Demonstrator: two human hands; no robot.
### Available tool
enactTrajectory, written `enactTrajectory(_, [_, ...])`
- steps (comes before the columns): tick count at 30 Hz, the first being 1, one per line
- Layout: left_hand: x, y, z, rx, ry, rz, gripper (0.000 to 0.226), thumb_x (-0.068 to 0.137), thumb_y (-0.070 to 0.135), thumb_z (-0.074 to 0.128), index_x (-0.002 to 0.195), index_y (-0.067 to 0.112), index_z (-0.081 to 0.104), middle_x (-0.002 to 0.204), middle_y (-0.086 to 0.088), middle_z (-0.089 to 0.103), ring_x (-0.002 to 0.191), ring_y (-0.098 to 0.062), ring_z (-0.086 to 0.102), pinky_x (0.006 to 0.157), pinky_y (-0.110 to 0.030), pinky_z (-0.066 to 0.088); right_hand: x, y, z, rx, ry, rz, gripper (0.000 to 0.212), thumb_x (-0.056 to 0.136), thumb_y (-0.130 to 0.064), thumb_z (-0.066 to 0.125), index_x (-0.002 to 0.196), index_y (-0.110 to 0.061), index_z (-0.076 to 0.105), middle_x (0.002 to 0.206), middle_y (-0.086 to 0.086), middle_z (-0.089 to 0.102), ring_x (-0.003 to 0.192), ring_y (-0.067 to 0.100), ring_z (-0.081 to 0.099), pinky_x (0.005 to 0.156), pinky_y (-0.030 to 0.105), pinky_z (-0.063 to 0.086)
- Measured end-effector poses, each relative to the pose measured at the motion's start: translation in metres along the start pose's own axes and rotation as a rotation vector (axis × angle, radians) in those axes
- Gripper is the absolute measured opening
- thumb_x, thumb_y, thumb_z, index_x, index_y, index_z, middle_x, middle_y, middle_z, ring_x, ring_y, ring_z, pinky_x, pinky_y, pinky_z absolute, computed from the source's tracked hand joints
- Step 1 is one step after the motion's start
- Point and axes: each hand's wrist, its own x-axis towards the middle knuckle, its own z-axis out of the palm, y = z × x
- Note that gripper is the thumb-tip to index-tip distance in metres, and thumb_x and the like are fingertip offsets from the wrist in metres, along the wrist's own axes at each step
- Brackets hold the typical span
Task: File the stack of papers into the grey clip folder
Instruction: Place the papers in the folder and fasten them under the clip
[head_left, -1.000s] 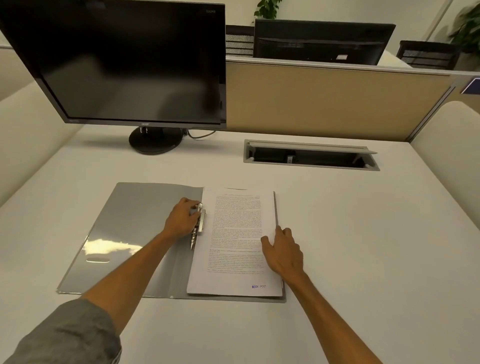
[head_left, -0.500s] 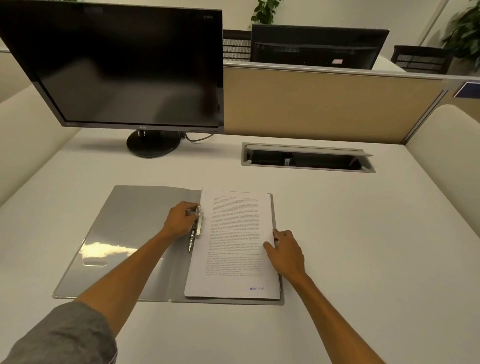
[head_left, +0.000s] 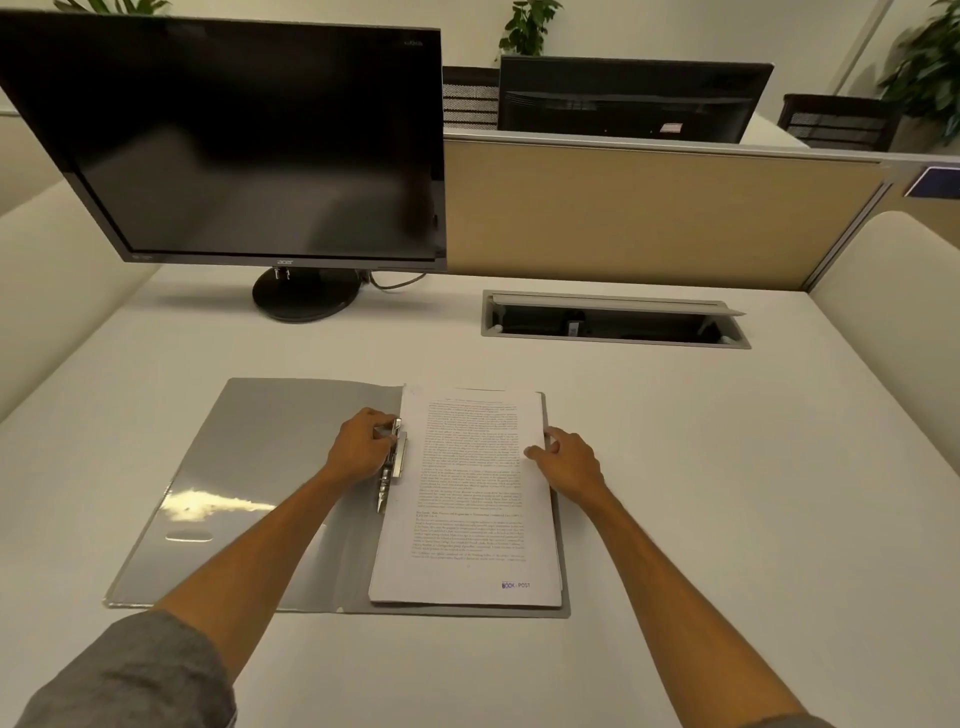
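The grey clip folder (head_left: 249, 467) lies open and flat on the white desk. A stack of printed papers (head_left: 470, 499) rests on its right half, text side up. Along the spine sits a metal clip lever (head_left: 392, 470). My left hand (head_left: 361, 449) grips the top of that lever, fingers curled around it. My right hand (head_left: 569, 462) rests at the right edge of the stack, thumb on top of the sheets and fingers over the edge.
A black monitor (head_left: 244, 145) on a round stand (head_left: 305, 293) stands at the back left. An open cable hatch (head_left: 615, 325) is set into the desk behind the folder. A tan partition (head_left: 649, 218) closes the back, with padded side walls left and right.
My right hand slid from the lower middle of the page up to the stack's right edge. My left hand has stayed on the clip lever. The camera view dipped slightly.
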Motion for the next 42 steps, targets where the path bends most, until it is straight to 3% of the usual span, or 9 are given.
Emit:
enactTrajectory(6, [0.002, -0.002, 0.0, 0.01, 0.0, -0.015, 0.034, 0.089, 0.006, 0.055, 0.122, 0.005, 0.061, 0.125, -0.013, 0.056, 0.109, -0.028, 0.056, 0.09, -0.027, 0.041, 0.018, -0.004, -0.005, -0.01, 0.022, 0.013, 0.059, 0.089, -0.043, 0.058, 0.139, -0.014, 0.045, 0.138, 0.01, 0.053, 0.12, 0.031, 0.055, 0.097, 0.042, 0.045])
enactTrajectory(11, [0.004, -0.002, 0.001, 0.005, 0.009, -0.009, 0.032, 0.088, 0.004, 0.055, 0.119, 0.005, 0.062, 0.123, -0.012, 0.057, 0.105, -0.028, 0.057, 0.089, -0.029, 0.044, 0.029, -0.012, -0.004, 0.015, 0.038, -0.017, 0.034, 0.089, -0.033, 0.06, 0.11, -0.007, 0.063, 0.102, 0.007, 0.067, 0.081, 0.018, 0.057, 0.073, 0.036, 0.048])
enactTrajectory(15, [0.005, -0.006, 0.003, 0.002, 0.016, -0.016, 0.033, 0.089, 0.007, 0.055, 0.121, 0.005, 0.061, 0.124, -0.011, 0.056, 0.102, -0.026, 0.058, 0.088, -0.029, 0.046, 0.031, -0.008, 0.0, 0.029, 0.092, -0.003, 0.036, 0.085, -0.032, 0.066, 0.114, -0.011, 0.062, 0.099, 0.003, 0.064, 0.088, 0.021, 0.059, 0.08, 0.036, 0.048])
enactTrajectory(24, [0.007, -0.01, 0.004, 0.001, 0.013, -0.019, 0.034, 0.089, 0.009, 0.055, 0.122, 0.006, 0.061, 0.125, -0.01, 0.056, 0.104, -0.028, 0.058, 0.094, -0.037, 0.049, 0.03, 0.002, 0.002, 0.083, 0.101, -0.022, 0.031, 0.079, -0.022, 0.073, 0.107, -0.013, 0.063, 0.095, 0.0, 0.065, 0.088, 0.022, 0.063, 0.071, 0.028, 0.045])
enactTrajectory(27, [0.007, -0.011, 0.004, -0.009, 0.013, -0.026, 0.033, 0.089, 0.009, 0.056, 0.121, 0.006, 0.061, 0.125, -0.01, 0.056, 0.101, -0.026, 0.059, 0.093, -0.037, 0.05, 0.034, -0.001, 0.001, 0.047, 0.111, -0.039, 0.046, 0.082, -0.034, 0.071, 0.12, -0.012, 0.057, 0.109, 0.005, 0.065, 0.093, 0.022, 0.061, 0.077, 0.03, 0.047])
enactTrajectory(30, [0.008, -0.013, 0.005, -0.008, 0.017, -0.026, 0.033, 0.089, 0.01, 0.056, 0.121, 0.006, 0.061, 0.124, -0.009, 0.056, 0.095, -0.02, 0.056, 0.091, -0.036, 0.051, 0.048, -0.006, -0.005, -0.047, 0.058, -0.058, 0.062, 0.088, -0.041, 0.061, 0.141, -0.017, 0.039, 0.133, 0.011, 0.053, 0.117, 0.031, 0.055, 0.097, 0.042, 0.045])
enactTrajectory(34, [0.007, -0.012, 0.005, 0.005, 0.03, 0.003, 0.032, 0.088, 0.009, 0.055, 0.118, 0.007, 0.063, 0.121, -0.008, 0.057, 0.094, -0.02, 0.056, 0.089, -0.034, 0.05, 0.07, -0.011, -0.012, -0.218, -0.035, -0.09, 0.054, 0.096, -0.042, 0.046, 0.145, -0.023, 0.033, 0.15, 0.012, 0.037, 0.134, 0.036, 0.041, 0.109, 0.05, 0.034])
enactTrajectory(38, [0.007, -0.013, 0.006, 0.0, 0.037, 0.017, 0.029, 0.088, 0.009, 0.055, 0.116, 0.008, 0.065, 0.12, -0.009, 0.057, 0.098, -0.026, 0.06, 0.09, -0.038, 0.052, 0.077, -0.013, -0.013, -0.235, -0.023, -0.146, 0.042, 0.099, -0.034, 0.043, 0.138, -0.018, 0.046, 0.145, 0.011, 0.044, 0.13, 0.034, 0.045, 0.108, 0.044, 0.035])
enactTrajectory(42, [0.007, -0.014, 0.007, -0.01, 0.042, 0.016, 0.03, 0.088, 0.008, 0.055, 0.117, 0.009, 0.065, 0.118, -0.008, 0.057, 0.095, -0.024, 0.06, 0.086, -0.033, 0.051, 0.077, -0.011, -0.01, -0.196, 0.039, -0.148, 0.036, 0.095, -0.03, 0.052, 0.129, -0.017, 0.053, 0.132, 0.01, 0.054, 0.116, 0.031, 0.055, 0.099, 0.039, 0.043])
